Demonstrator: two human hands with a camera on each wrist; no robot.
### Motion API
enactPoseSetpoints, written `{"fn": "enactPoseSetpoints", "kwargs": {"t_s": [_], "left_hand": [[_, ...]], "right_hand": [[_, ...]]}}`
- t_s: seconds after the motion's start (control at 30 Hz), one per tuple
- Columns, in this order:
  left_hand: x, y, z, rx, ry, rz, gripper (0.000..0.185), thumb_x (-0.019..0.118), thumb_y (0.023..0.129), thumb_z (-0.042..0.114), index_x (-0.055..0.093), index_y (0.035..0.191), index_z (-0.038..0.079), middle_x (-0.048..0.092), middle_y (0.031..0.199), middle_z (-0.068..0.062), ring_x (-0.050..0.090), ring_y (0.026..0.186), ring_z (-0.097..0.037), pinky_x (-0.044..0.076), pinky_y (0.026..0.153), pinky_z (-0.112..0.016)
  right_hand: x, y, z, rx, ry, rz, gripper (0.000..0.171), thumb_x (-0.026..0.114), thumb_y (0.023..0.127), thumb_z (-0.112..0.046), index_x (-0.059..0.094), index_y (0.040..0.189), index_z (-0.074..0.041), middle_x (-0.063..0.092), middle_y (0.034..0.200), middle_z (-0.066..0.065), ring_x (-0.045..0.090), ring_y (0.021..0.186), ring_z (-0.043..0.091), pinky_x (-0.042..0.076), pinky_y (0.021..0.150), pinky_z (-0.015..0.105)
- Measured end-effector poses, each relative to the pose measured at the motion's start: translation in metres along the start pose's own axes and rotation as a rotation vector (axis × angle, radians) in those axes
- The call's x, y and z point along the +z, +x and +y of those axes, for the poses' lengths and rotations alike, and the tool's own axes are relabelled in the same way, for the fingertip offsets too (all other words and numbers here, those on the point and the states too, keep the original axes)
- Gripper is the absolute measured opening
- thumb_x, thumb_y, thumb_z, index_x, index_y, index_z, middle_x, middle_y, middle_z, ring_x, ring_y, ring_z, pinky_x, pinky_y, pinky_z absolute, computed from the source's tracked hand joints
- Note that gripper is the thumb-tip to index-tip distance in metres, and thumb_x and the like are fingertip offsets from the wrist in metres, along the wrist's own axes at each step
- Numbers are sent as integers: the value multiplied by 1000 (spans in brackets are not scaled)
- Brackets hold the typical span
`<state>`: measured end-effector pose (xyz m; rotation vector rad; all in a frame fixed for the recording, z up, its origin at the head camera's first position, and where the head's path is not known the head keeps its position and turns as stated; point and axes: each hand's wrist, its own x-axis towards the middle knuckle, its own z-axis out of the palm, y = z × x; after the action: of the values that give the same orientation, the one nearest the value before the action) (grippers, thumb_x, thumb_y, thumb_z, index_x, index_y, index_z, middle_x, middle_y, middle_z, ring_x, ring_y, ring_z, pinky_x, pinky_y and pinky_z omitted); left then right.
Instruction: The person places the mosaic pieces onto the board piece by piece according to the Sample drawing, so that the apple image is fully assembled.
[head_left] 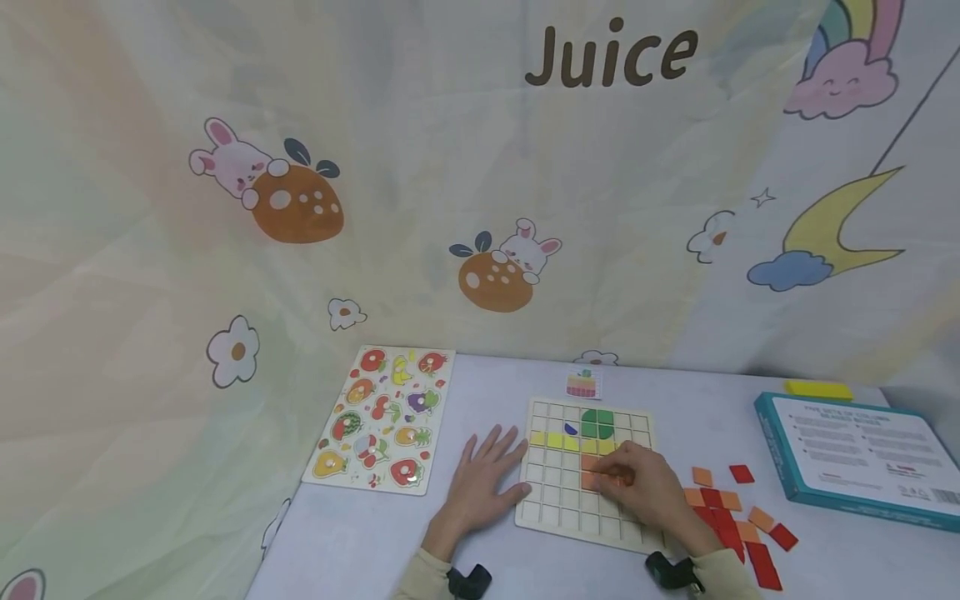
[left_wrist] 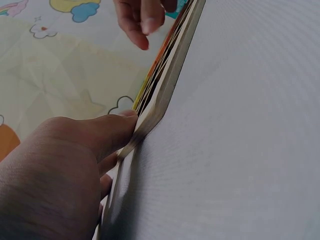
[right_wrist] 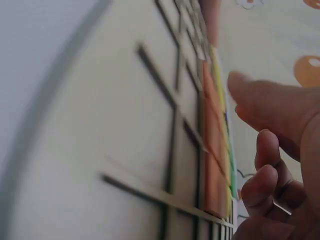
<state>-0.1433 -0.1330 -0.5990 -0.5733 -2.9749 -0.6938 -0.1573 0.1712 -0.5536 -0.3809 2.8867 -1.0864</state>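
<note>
A wooden grid board (head_left: 558, 500) lies on the table. It holds green tiles (head_left: 597, 423), a row of yellow tiles (head_left: 558, 441), a small blue piece (head_left: 571, 429) and orange tiles (head_left: 591, 462). My left hand (head_left: 491, 467) lies flat on the table with its thumb (left_wrist: 110, 130) against the left edge of the board (left_wrist: 165, 85). Over the board's right part, my right hand (head_left: 637, 487) has its fingertips down on an orange tile (head_left: 596, 480). The right wrist view shows that hand (right_wrist: 280, 150) with one finger stretched toward the orange tiles (right_wrist: 212, 145) and the others curled.
Loose red and orange tiles (head_left: 735, 517) lie right of the board. A teal box (head_left: 855, 458) and a yellow block (head_left: 817, 389) sit at the far right. A fruit peg puzzle (head_left: 382, 417) lies on the left, a small picture card (head_left: 581, 383) behind the board. A printed curtain hangs behind.
</note>
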Motion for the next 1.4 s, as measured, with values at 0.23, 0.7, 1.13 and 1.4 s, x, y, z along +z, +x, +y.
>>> {"fn": "enactPoseSetpoints", "kwargs": {"t_s": [0.23, 0.7, 1.13, 1.4], "left_hand": [[-2, -1, 2, 10, -7, 6, 67, 56, 101, 58, 49, 160, 28, 34, 174, 5, 23, 165, -26, 13, 134, -62], [0, -1, 0, 8, 23, 18, 67, 55, 102, 60, 48, 161, 29, 33, 174, 6, 23, 165, -25, 14, 133, -62], [-1, -1, 0, 15, -11, 17, 67, 55, 102, 59, 49, 160, 27, 34, 174, 3, 23, 165, -27, 13, 133, -63], [-3, -1, 2, 17, -16, 18, 67, 55, 102, 58, 49, 160, 26, 34, 174, 3, 23, 165, -27, 13, 133, -63]], "right_hand": [[-45, -4, 23, 92, -11, 28, 39, 90, 86, -33, 80, 118, -13, 69, 97, 1, 53, 81, 15, 43, 58, 22], [-98, -17, 93, 307, -123, -129, 75, 91, 81, -49, 68, 133, -1, 69, 119, 22, 62, 95, 23, 66, 75, 40], [-92, -13, 92, 309, -85, -110, 45, 90, 85, -32, 68, 113, -3, 68, 89, 4, 58, 81, 19, 56, 62, 27], [-93, -17, 81, 215, -31, 9, 49, 80, 95, -38, 66, 131, -9, 69, 86, 2, 61, 74, 17, 55, 55, 24]]}}
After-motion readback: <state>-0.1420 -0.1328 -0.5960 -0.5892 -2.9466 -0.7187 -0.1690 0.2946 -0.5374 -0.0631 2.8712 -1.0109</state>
